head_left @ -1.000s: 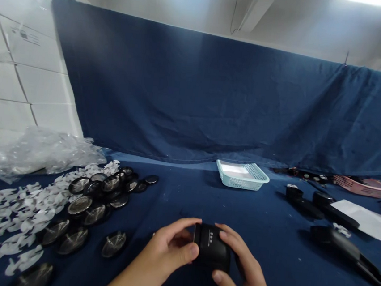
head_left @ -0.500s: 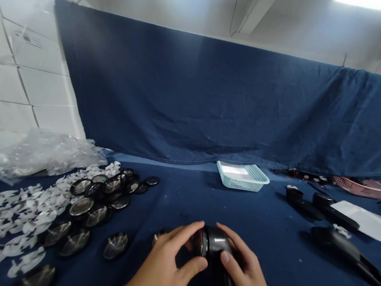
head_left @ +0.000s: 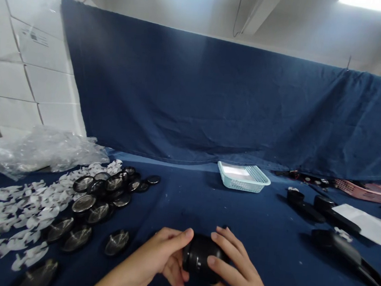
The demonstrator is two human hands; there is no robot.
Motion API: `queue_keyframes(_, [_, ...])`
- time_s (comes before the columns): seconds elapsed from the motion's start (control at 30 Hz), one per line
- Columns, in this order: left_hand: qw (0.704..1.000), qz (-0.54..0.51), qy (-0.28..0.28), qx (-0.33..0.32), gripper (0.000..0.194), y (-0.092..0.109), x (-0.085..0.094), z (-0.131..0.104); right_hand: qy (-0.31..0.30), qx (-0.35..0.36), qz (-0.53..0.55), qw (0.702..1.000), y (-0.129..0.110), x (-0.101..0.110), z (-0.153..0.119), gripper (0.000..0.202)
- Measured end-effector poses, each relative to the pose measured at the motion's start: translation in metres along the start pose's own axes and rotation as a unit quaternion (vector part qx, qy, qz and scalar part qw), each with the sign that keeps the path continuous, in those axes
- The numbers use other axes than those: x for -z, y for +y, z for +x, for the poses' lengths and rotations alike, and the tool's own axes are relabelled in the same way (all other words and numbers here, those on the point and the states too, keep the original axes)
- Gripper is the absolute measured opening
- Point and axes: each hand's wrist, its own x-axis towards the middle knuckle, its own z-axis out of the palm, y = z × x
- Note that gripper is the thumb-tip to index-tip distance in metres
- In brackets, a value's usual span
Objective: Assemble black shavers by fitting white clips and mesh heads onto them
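Note:
Low in the centre of the head view is a glossy black plastic housing point(head_left: 201, 257) with a rounded head, its curved back turned up toward me. My right hand point(head_left: 237, 269) wraps its fingers over the right side of the head. At the left rim, my left hand point(head_left: 169, 258) grips with the thumb on top and the fingers curled below. The housing's handle and the face of its head are hidden. A shiny black round cap point(head_left: 116, 242) lies on the blue cloth left of my left hand.
More black caps point(head_left: 83, 203) are heaped at left beside many translucent white plastic pieces point(head_left: 32, 208) and clear plastic wrap point(head_left: 55, 148). A light-blue basket point(head_left: 243, 185) stands at the back. Black housings point(head_left: 344, 254), white paper point(head_left: 366, 223) and a pink basket point(head_left: 364, 190) lie at right.
The housing has been turned between my hands, so its round back now shows instead of the capped side and handle. My right fingers have shifted over the head; my left hand has rotated.

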Motion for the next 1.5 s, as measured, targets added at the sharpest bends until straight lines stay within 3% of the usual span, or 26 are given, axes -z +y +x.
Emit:
queue_keyframes(0.17, [0.998,-0.035,0.002,0.049,0.058,0.0,0.0,-0.001,-0.005,0.035,-0.039,0.999,-0.002,0.0,-0.002,0.056])
queue_keyframes(0.3, [0.999,-0.021,-0.016,-0.022,0.049,0.002,0.0,0.0,0.024,-0.062,-0.006,0.998,-0.004,-0.003,-0.006,0.057])
queue_keyframes(0.43, [0.993,0.021,-0.029,-0.115,0.057,0.002,0.0,-0.001,0.046,-0.156,0.068,0.984,-0.007,-0.008,-0.009,0.059])
queue_keyframes(0.57, [0.982,0.066,0.026,-0.175,0.054,0.002,-0.005,-0.007,0.071,-0.265,0.158,0.949,-0.011,-0.013,-0.01,0.058])
queue_keyframes(0.67, [0.979,0.094,0.046,-0.176,0.064,0.004,-0.011,-0.014,0.082,-0.35,0.239,0.902,-0.013,-0.017,-0.011,0.056])
queue_keyframes(0.73, [0.974,0.127,0.062,-0.178,0.063,0.006,-0.014,-0.017,0.077,-0.367,0.276,0.885,-0.013,-0.018,-0.013,0.056])
queue_keyframes(0.83, [0.964,0.151,0.073,-0.207,0.054,0.009,-0.015,-0.018,0.073,-0.337,0.263,0.901,-0.011,-0.018,-0.016,0.057])
queue_keyframes(1.03, [0.971,0.131,0.046,-0.196,0.048,0.012,-0.012,-0.018,0.06,-0.191,0.188,0.961,-0.006,-0.011,-0.008,0.057])
queue_keyframes(1.27, [0.981,0.097,0.022,-0.164,0.049,0.012,-0.009,-0.017,0.044,-0.124,0.13,0.983,-0.007,-0.005,-0.001,0.057])
queue_keyframes(1.5, [0.994,0.052,0.05,-0.085,0.044,0.01,-0.013,-0.01,0.049,-0.044,0.068,0.995,-0.01,-0.004,0.002,0.064])
